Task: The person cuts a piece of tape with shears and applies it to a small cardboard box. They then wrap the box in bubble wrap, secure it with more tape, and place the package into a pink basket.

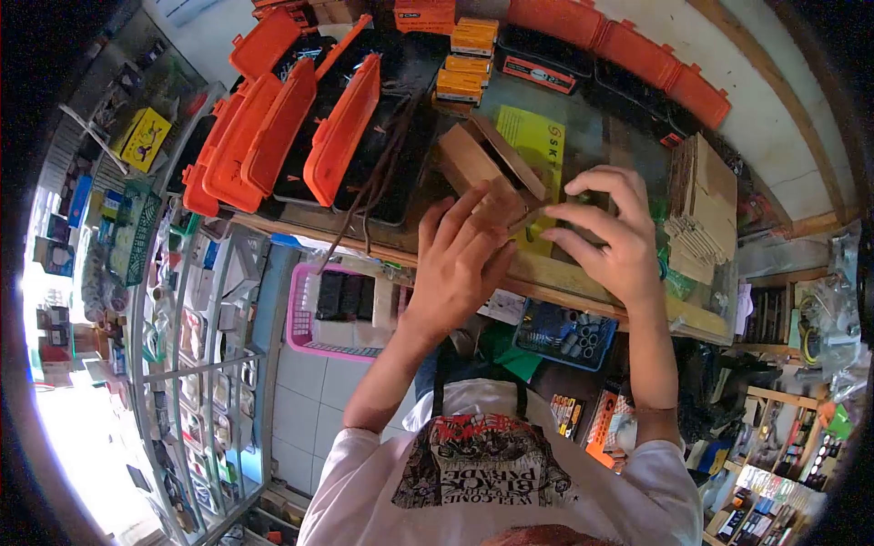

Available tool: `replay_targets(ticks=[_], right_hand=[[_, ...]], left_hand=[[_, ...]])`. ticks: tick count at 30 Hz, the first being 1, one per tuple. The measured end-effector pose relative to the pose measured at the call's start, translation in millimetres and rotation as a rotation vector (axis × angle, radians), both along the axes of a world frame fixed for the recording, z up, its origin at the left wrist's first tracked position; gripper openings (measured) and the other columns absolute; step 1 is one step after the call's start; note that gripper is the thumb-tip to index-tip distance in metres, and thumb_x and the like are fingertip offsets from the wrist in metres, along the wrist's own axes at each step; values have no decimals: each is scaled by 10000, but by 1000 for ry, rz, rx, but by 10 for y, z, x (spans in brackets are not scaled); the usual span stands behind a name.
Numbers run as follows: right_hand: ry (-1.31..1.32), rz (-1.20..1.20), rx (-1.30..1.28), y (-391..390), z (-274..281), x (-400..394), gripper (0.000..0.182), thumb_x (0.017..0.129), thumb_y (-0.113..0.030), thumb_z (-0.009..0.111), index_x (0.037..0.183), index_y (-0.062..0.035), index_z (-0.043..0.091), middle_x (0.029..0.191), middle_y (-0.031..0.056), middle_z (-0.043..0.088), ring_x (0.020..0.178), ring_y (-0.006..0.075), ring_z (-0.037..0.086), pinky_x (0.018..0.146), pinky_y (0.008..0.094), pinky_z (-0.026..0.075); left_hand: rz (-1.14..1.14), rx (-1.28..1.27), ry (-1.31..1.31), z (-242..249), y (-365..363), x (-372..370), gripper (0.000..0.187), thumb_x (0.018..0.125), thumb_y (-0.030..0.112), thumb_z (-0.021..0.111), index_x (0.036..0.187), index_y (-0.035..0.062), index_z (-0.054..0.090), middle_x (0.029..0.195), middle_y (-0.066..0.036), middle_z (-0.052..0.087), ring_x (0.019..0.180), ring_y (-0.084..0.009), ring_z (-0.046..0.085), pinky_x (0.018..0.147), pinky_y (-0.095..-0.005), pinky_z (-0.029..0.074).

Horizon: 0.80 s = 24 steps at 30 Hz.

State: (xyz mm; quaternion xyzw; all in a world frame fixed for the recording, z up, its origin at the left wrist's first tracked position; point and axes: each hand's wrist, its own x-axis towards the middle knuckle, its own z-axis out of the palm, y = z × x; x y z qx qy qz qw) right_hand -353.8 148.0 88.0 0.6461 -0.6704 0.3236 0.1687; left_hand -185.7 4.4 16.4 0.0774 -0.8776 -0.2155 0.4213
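A small brown cardboard box [469, 164] with a raised flap lies tilted on the workbench. My left hand [460, 259] grips its near end, the fingers lying over the cardboard. My right hand [614, 232] hovers just right of the box, its fingers curved and apart. Its thumb and index finger come close to the near corner of the flap, and I see nothing held between them. Under the box and flap lies a yellow-green printed packet [531, 136], partly covered.
Black cases with orange lids [341, 136] stand open at the left. Small orange-yellow boxes [464, 77] are stacked behind. Flattened cardboard pieces [701, 200] stand at the right. Below the bench edge are a pink basket [299, 314] and a blue tray of grey fittings [569, 332].
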Motion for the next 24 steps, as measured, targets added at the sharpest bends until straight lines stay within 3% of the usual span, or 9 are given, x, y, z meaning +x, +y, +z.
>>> replay_targets(ticks=[9,12,14,21,24], right_hand=[[27,72,-17,-180,-59,-76,321,676,-153,877,972,-146,753,1119,10,666,1062,270,638,913,431,477],[-18,49,19,-213,14,-27,304,643,-126,884,921,-94,765,1112,72,688,1071,308,645,907,433,502],[37,77,26,-212,13,-96,311,671,-140,871,960,-125,758,1139,37,684,1082,287,644,922,429,489],[49,103,95,-227,100,-78,287,646,-114,870,918,-92,784,1134,63,698,1094,302,636,913,423,500],[57,83,59,-193,70,-90,254,677,-126,848,920,-128,773,1153,13,695,1079,278,645,909,431,489]], left_hand=[[-27,-26,21,-88,-71,-87,364,819,121,810,1115,87,600,1406,-137,613,1318,-337,554,1054,-516,396],[-42,-23,37,-109,-78,-85,321,826,117,786,1090,94,604,1367,-114,623,1329,-322,550,1059,-521,397],[-34,-11,31,-87,-73,-73,232,846,120,744,1044,97,624,1307,-74,634,1352,-282,539,1082,-517,395],[-24,-75,39,-108,-85,-74,250,831,130,752,1054,117,639,1352,-64,626,1349,-281,543,1070,-513,408],[-42,-95,41,-139,-99,-80,278,828,136,758,1074,117,629,1369,-62,622,1343,-287,549,1062,-526,411]])
